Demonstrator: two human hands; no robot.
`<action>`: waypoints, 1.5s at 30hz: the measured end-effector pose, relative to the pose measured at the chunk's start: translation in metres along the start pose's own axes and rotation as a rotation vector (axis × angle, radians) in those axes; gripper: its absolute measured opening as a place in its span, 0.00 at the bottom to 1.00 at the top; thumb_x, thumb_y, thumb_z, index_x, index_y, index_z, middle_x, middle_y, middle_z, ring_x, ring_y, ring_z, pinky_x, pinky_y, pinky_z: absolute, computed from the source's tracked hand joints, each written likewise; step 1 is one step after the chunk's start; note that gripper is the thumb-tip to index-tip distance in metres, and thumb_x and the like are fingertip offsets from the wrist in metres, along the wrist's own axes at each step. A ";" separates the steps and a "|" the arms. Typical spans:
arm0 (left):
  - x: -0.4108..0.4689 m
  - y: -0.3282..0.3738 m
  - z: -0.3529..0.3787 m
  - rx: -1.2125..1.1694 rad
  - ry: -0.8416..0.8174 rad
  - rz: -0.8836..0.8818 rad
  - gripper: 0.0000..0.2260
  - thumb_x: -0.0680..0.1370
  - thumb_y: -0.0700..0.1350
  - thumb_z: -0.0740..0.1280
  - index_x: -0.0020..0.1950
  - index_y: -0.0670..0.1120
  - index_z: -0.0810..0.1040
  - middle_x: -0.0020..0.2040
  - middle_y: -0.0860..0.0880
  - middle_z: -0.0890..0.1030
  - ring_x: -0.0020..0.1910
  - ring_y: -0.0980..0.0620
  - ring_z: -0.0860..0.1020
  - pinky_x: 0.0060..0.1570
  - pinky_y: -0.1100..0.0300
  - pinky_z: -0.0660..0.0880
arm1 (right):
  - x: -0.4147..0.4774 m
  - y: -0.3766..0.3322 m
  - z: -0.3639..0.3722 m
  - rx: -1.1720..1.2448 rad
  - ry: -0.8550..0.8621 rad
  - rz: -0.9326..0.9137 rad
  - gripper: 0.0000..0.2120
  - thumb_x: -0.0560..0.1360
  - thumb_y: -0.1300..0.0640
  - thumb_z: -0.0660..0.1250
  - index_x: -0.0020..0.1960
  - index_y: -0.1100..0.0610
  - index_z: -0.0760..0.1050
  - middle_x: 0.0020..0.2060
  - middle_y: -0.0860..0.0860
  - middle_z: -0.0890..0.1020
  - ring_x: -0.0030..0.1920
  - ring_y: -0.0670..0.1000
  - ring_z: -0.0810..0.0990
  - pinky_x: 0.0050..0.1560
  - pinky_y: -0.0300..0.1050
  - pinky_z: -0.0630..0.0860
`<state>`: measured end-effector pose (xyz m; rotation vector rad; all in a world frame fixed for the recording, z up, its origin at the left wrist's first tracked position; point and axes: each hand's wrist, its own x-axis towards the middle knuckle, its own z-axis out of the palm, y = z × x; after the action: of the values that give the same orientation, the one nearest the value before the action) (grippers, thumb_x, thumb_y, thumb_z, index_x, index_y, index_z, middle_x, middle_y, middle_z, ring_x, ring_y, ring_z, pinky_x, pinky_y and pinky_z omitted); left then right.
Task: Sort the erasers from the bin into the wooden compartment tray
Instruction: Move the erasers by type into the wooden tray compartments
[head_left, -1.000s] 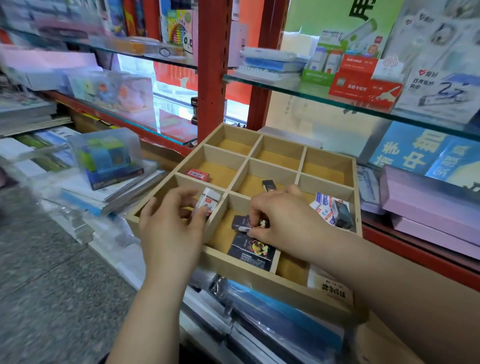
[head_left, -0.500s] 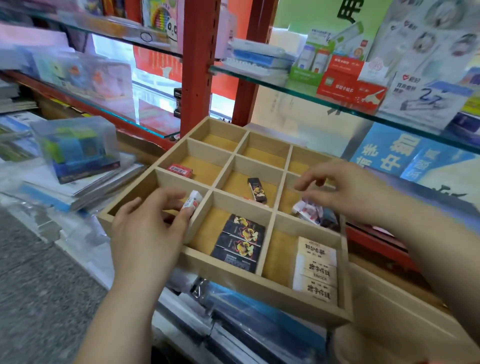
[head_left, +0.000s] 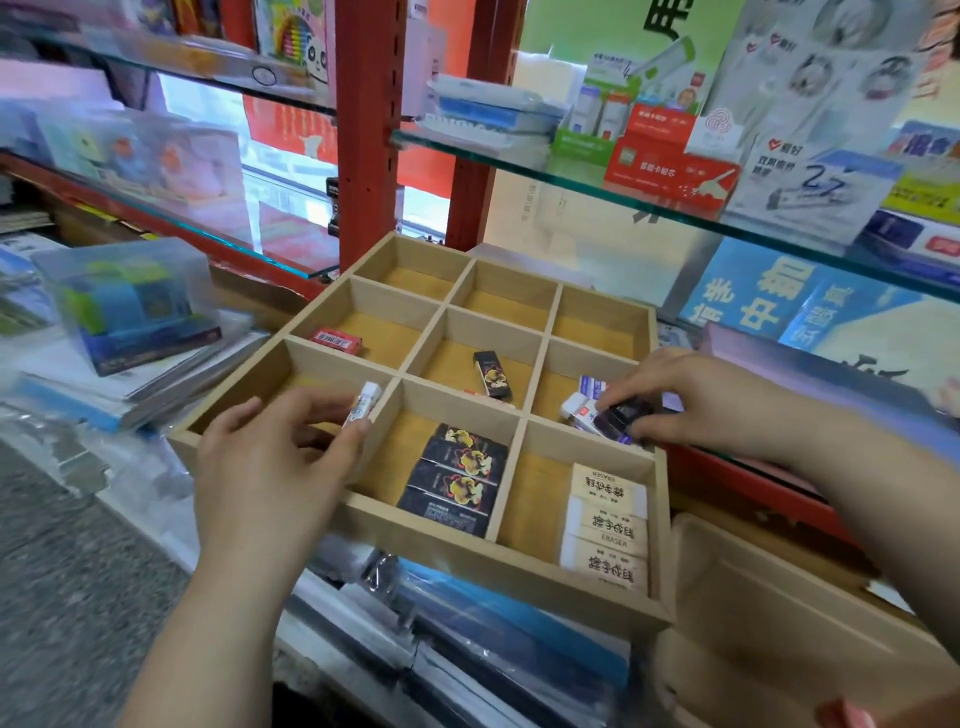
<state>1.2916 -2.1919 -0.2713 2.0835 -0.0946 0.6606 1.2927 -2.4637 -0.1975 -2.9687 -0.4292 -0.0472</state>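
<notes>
The left hand pinches a small white paper-sleeved eraser between thumb and fingertips, over the near-left compartment of the pale wooden nine-compartment tray. The right hand curls its fingers round a dark, glossy-wrapped eraser in the middle-right compartment, touching white erasers with blue and red print. These blocks look light and firm with a little give. The film wrap is probably slippery, so a pinch across the long sides seems safest. Black flower-printed erasers lie stacked in the near-middle compartment, and cream ones marked ERASER lie in the near-right.
</notes>
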 end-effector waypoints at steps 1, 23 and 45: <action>0.000 -0.002 0.000 0.007 -0.002 0.008 0.09 0.70 0.44 0.73 0.40 0.56 0.75 0.33 0.67 0.72 0.34 0.67 0.72 0.58 0.42 0.70 | 0.000 -0.002 0.000 0.004 0.046 0.005 0.15 0.70 0.61 0.70 0.56 0.53 0.78 0.47 0.49 0.78 0.51 0.48 0.71 0.47 0.32 0.63; 0.002 -0.016 -0.002 0.123 -0.108 0.114 0.07 0.65 0.57 0.63 0.41 0.58 0.74 0.28 0.64 0.72 0.34 0.72 0.69 0.52 0.72 0.52 | 0.040 -0.085 0.045 -0.293 0.271 -0.274 0.13 0.65 0.44 0.60 0.35 0.48 0.80 0.33 0.44 0.80 0.37 0.50 0.77 0.39 0.41 0.71; 0.002 -0.020 0.000 0.118 -0.094 0.175 0.04 0.65 0.63 0.54 0.37 0.67 0.65 0.28 0.66 0.71 0.35 0.73 0.68 0.52 0.72 0.53 | 0.059 -0.077 0.031 0.254 -0.186 -0.188 0.12 0.76 0.58 0.61 0.59 0.53 0.76 0.63 0.47 0.72 0.62 0.44 0.66 0.60 0.32 0.59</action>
<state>1.2990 -2.1801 -0.2853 2.2382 -0.3005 0.6868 1.3281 -2.3694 -0.2149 -2.6847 -0.6813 0.2464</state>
